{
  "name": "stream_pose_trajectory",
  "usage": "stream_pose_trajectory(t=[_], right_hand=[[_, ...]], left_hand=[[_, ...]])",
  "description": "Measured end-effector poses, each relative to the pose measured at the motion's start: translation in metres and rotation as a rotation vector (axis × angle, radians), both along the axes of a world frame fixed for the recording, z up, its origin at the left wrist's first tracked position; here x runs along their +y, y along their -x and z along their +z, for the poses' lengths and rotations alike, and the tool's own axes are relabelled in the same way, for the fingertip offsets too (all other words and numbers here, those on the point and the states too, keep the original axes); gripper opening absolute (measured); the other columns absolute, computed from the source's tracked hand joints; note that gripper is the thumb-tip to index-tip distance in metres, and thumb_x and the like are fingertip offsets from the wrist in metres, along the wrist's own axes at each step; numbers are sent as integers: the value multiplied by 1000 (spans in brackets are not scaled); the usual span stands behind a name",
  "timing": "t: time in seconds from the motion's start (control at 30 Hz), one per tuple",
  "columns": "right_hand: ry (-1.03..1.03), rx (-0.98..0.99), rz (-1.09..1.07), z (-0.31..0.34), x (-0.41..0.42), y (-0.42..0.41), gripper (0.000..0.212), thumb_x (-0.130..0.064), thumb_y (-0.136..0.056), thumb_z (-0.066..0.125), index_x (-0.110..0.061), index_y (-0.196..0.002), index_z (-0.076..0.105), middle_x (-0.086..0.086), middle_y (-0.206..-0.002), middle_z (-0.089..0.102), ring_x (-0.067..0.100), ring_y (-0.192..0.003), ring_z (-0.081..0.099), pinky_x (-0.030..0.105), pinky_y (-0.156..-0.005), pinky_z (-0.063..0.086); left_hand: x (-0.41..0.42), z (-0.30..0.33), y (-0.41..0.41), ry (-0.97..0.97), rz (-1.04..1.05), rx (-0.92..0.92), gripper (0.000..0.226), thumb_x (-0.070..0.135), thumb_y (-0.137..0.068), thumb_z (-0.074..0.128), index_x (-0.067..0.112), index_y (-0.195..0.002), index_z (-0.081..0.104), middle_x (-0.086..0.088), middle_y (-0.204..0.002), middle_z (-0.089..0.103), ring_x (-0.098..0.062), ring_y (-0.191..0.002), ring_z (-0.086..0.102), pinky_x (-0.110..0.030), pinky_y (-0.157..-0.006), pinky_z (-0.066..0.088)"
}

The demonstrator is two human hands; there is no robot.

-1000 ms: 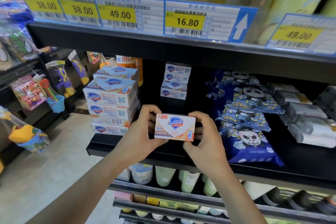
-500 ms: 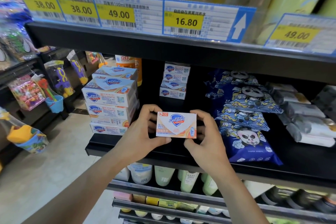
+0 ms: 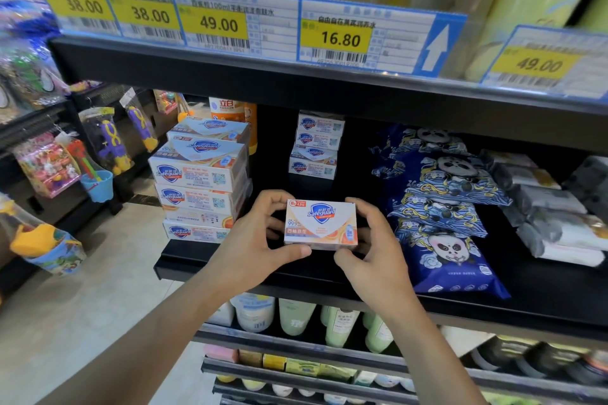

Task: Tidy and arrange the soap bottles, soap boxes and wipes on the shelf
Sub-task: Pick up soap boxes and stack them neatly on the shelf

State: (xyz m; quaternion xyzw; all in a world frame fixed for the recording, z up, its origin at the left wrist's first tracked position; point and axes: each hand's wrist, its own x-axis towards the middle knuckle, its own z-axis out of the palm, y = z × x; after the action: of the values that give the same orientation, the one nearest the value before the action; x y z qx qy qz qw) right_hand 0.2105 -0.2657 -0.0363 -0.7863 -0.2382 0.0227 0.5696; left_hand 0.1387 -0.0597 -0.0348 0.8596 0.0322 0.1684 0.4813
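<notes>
Both hands' fingers behind soap box (image 3: 320, 224) hidden; top price tags blurred.

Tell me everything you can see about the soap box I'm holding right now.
The soap box is a small rectangular carton, seemingly cardboard, white with orange at the bottom, a blue Safeguard shield and a red tag in its top corner. It looks closed and undamaged, its printed face toward the camera, tilted slightly. The left hand and right hand pinch its ends above the black shelf.
</notes>
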Motion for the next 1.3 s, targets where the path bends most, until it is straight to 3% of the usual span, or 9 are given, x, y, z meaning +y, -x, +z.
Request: stream_pose_trajectory(t=[0.27,0.43,0.57,0.67,0.83,1.03,1.3], right_hand=[[-2,-41,42,-4,-2,-3,88,0,-87,69,-46,-154,36,-8,-145,56,7,-124,60,22,-97,53],[-29,-46,82,-1,-1,0,99,9,-86,66,-51,-155,29,-10,-147,52,9,-124,60,22,-94,54],[-25,-78,85,-2,-1,-2,98,12,-89,60,-56,-153,31,-7,-148,52,13,-128,58,37,-103,55],[-20,-101,80,-6,0,-4,93,12,-92,58,-56,-152,35,-7,-147,51,15,-133,56,45,-109,50],[-66,-143,91,-7,1,-4,76,6,-97,62,-49,-149,46,-8,-141,51,13,-132,55,38,-100,56],[-43,-149,72,-9,1,-6,72,3,-97,64,-49,-144,49,-10,-139,52,14,-131,57,43,-106,53],[-29,-121,84,-7,2,-6,63,-5,-99,64,-46,-144,49,-12,-138,54,10,-129,57,40,-104,53]], left_hand=[[-2,3,3,12,-19,13,64,32,-84,86,37,-132,44,28,-128,66,-12,-103,69,-46,-96,55],[-3,6,5,37,-32,14,66,49,-83,79,40,-137,41,27,-134,64,-15,-103,69,-48,-96,54],[-3,6,5,47,-35,16,64,45,-86,80,41,-138,41,27,-135,63,-16,-99,69,-50,-94,55],[-3,6,5,63,-40,18,69,57,-84,80,42,-139,41,28,-136,62,-15,-99,69,-49,-96,55],[-3,7,6,104,-57,23,76,67,-78,71,42,-143,40,27,-138,62,-15,-110,70,-47,-101,55],[-1,4,5,112,-66,23,74,68,-79,71,47,-142,40,28,-138,61,-14,-113,69,-46,-102,55],[0,3,4,123,-58,16,82,70,-78,71,43,-148,40,27,-136,63,-12,-113,69,-44,-103,55]])
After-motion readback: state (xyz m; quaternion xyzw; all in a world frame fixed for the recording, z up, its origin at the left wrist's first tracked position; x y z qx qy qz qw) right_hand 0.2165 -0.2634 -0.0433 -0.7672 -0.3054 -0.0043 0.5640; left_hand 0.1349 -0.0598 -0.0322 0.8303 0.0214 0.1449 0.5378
